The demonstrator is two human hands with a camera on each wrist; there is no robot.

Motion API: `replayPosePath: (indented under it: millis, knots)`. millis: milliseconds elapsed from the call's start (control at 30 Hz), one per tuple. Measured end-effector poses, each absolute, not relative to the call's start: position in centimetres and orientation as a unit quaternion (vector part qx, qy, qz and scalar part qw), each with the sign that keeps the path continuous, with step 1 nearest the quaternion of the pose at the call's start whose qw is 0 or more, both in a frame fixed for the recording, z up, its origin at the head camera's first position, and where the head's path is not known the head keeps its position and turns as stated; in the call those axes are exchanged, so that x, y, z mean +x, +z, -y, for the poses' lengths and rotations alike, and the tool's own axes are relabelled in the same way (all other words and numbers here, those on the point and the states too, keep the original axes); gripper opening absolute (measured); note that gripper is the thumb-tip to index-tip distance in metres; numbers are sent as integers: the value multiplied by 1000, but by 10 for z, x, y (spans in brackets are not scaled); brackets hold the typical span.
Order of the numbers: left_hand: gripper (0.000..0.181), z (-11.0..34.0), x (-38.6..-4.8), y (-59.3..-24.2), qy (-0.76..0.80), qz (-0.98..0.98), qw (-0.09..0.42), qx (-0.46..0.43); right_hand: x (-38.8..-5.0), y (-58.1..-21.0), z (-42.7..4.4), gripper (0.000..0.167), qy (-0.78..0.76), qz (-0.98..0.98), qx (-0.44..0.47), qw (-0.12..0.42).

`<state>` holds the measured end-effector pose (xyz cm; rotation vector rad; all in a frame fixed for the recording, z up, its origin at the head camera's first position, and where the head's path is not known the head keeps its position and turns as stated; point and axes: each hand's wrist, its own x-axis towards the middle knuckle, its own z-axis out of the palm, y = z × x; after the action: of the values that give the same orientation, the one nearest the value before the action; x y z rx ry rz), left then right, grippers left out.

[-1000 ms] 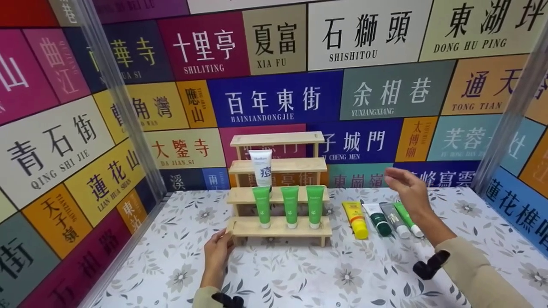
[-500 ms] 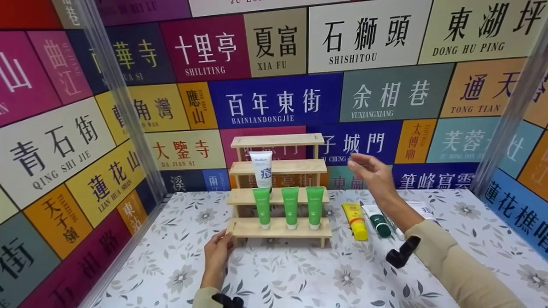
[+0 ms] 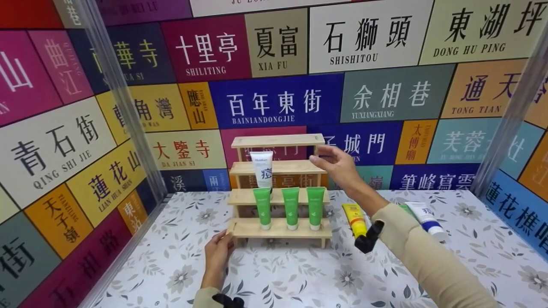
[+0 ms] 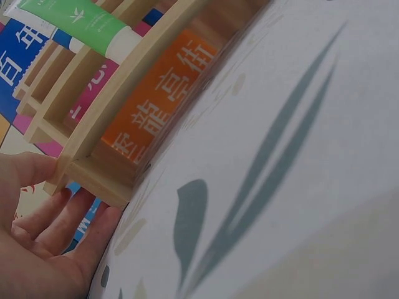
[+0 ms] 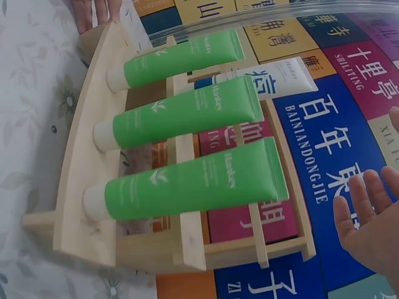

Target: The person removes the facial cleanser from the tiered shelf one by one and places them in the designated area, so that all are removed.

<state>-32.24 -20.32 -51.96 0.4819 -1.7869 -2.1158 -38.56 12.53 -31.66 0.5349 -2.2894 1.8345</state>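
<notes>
Pale wood made up the four-tiered stand (image 3: 278, 231) that we saw in the middle of the flowered table (image 3: 274, 278), and our left hand (image 3: 216, 252) gripped the left end of its lowest tier, the thumb on one side of the wood and the other fingers on the other. Three green tubes (image 3: 291, 207) stood upright in a row along that lowest tier, caps down, well clear of the left hand. One tier up, behind the leftmost of them, we had a white tube (image 3: 263, 167) with large blue lettering (its lower end was partly hidden). Our right hand (image 3: 341, 166) hung near the right end of the upper tiers, its fingers loosely bent and apart, with nothing held. To the right of the stand a yellow tube (image 3: 354, 216) lay on the table, its cap end partly covered by the black wrist device (image 3: 369, 238), while beyond our right sleeve (image 3: 413, 246) lay a white-and-blue tube (image 3: 426, 217), just beside a partly hidden piece of green
</notes>
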Motion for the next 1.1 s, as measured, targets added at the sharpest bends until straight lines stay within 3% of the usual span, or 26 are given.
replayPosePath:
  millis: [800, 1100]
  knots:
    - [42, 205, -323, -521, -741, 627, 162, 180, -414, -312, -59, 63, 600, 778, 182, 37]
    - [47, 205, -322, -521, -744, 628, 160, 166, -418, -314, -29, 64, 570, 806, 158, -16]
